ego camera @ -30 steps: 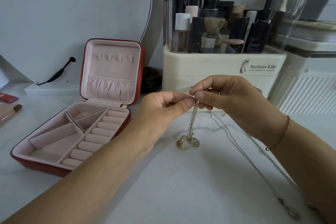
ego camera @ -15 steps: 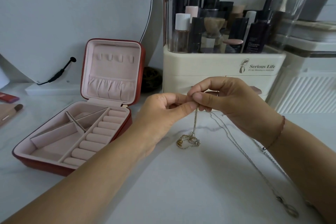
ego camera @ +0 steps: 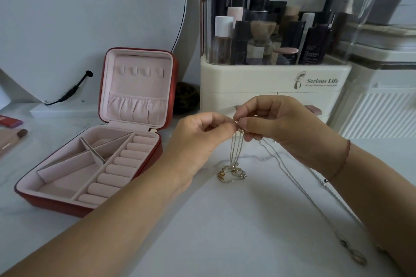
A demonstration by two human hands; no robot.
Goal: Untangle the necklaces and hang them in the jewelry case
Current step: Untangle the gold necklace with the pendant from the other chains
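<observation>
Necklace dangles, pinched between left hand and right hand.

White marble tabletop, pale wall, cosmetics organizer

I see the gold necklace hanging in several strands, pinched between left hand and right hand, its lower end lying in a tangled clump. The silver necklace trails slack rightward, pendant nearest me. The red, pink-lined jewelry case sits open at left, lid upright.
</observation>
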